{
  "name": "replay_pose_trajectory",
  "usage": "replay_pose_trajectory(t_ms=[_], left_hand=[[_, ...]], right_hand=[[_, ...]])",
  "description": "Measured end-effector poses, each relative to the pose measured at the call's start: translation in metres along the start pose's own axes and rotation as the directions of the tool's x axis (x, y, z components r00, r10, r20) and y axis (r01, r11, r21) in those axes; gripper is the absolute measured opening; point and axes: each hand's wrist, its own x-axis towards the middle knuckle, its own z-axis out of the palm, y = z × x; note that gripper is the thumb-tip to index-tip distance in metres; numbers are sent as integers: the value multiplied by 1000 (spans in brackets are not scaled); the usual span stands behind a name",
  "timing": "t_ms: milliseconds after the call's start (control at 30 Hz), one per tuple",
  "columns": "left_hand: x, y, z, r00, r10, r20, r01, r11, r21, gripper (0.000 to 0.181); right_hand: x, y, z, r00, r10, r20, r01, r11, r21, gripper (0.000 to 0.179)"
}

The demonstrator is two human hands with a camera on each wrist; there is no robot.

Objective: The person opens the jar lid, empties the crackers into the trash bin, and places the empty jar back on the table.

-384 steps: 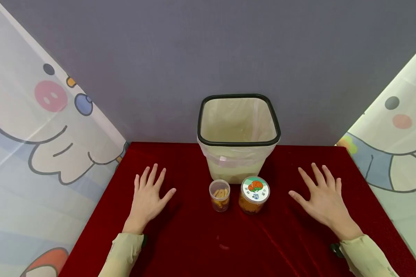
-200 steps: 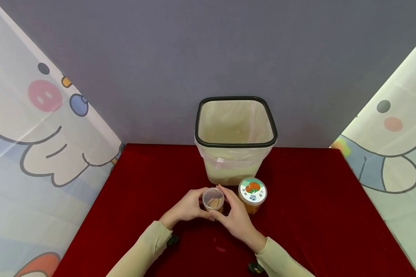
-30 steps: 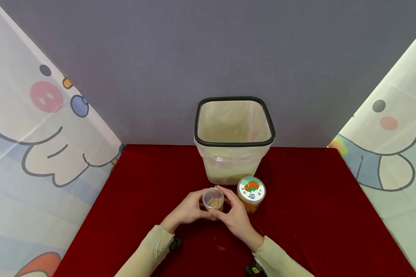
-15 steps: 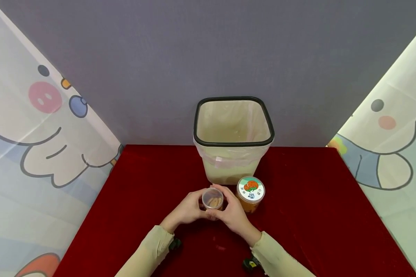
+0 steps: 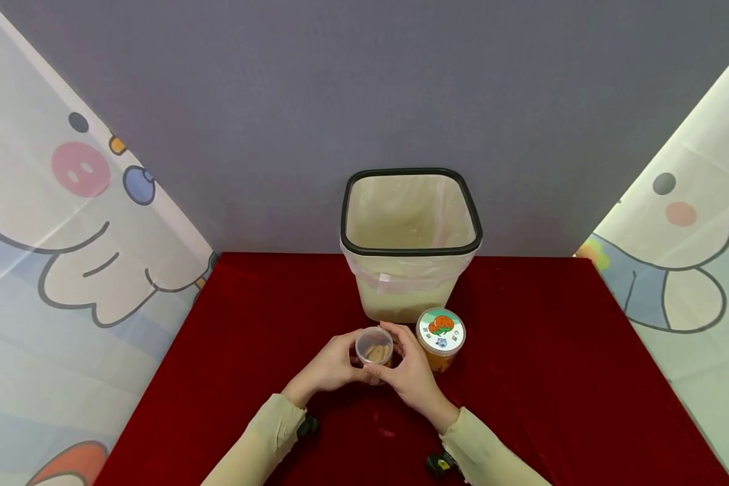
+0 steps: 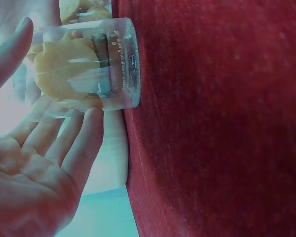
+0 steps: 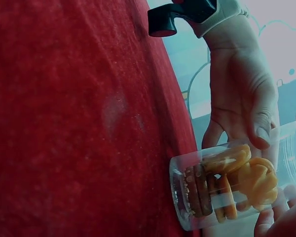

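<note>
Both hands hold a small clear plastic jar of cookies [image 5: 374,351] upright on the red cloth in the head view. My left hand [image 5: 331,364] curves round its left side, and my right hand [image 5: 414,378] round its right, the thumb at the front. In the left wrist view the jar of cookies [image 6: 79,69] shows brown and yellow pieces, with left fingers [image 6: 89,133] against it. The right wrist view shows the jar's base on the cloth. Whether a clear lid covers it I cannot tell. Just right stands a larger jar [image 5: 441,337] with an orange-fruit label on its lid.
A cream waste bin [image 5: 403,297] with a black rim and a clear liner stands behind the jars. Red cloth [image 5: 553,378] covers the table. A grey wall [image 5: 267,121] rises at the back, with cartoon-printed curtains [image 5: 91,256] on both sides.
From lying spread wide apart on the cloth, both hands have come together round the small jar, which sits slightly nearer me. Over the last second only the right fingers shift slightly.
</note>
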Motion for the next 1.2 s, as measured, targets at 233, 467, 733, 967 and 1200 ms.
replay_pose_trajectory(t_ms=[233,467,733,967,1200], left_hand=[[0,0,0,1000,11,0,-11,1000,-5,76],[1,1,1,1000,-8,1,8,1000,-22,77],[0,0,1,1000,1,0,-1,1000,-20,79],[0,2,0,1000,-16,5,16,999,-34,78],[-1,1,1,1000,-15,6,15,1000,-26,78]], right_hand=[[0,29,-1,1000,-3,8,2,996,88,71],[0,37,-4,998,-36,45,29,988,150,68],[-2,42,-8,987,-109,119,95,988,121,67],[-2,43,-14,979,-113,171,97,990,104,68],[-3,40,-14,979,-162,127,152,985,84,64]])
